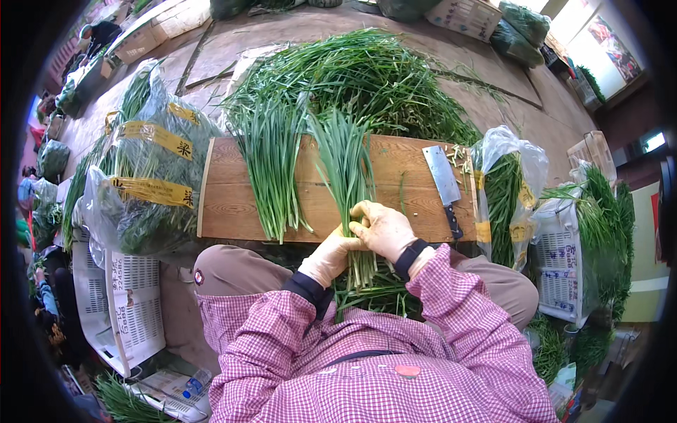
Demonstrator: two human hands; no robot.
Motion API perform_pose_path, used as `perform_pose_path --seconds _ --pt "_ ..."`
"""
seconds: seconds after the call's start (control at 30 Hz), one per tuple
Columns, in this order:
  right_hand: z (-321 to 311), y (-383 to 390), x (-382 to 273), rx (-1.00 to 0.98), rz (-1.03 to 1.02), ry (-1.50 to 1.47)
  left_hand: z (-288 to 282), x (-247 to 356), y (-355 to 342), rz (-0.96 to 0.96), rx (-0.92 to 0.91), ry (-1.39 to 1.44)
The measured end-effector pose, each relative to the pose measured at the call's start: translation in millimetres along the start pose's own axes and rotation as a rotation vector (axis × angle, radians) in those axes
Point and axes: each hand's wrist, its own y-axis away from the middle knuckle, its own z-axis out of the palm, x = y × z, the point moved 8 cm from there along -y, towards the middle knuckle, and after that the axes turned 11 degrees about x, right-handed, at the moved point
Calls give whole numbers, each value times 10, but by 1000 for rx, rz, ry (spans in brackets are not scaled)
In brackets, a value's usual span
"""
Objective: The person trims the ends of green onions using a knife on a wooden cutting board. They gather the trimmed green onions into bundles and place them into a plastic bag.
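My gloved left hand (336, 248) and gloved right hand (377, 229) are closed around a bunch of long green leafy stalks (338, 162), held upright at the near edge of a wooden board (268, 151), pale stem ends hanging below my fingers. A second bunch (271, 197) lies on the board to the left. To the right rests a cleaver (443, 180) with a black handle, beside small cut stem pieces (460, 158). A large loose heap of greens (338, 70) spreads behind the board.
Bagged greens with yellow tape flank the board at left (148, 208) and right (504, 204). White crates stand at left (134, 310) and right (553, 268), with a plastic bottle (196, 382) low left. Co-workers (99, 37) appear at the far left, wrapped bundles (525, 25) at the back.
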Motion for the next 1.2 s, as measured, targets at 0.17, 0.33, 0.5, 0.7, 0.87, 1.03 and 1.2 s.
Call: perform_pose_path --seconds 0.17,0.33,0.5,0.7,0.87,1.03,1.2 --pt "-74 108 51 -250 256 -616 -81 27 16 -33 2 16" --pt "-582 252 745 80 246 -363 -143 0 -15 -81 80 18" --pt "158 537 844 -131 420 -506 -104 -56 -21 -92 137 52" --pt "-122 600 321 333 -8 54 -152 -131 -36 -187 178 179" --pt "-53 544 82 260 -157 114 -186 -180 -82 -193 160 232" --pt "-88 657 101 -209 357 -940 -239 -166 -94 -172 177 171" --pt "-520 679 629 -128 248 -336 -258 -191 -105 -231 182 137"
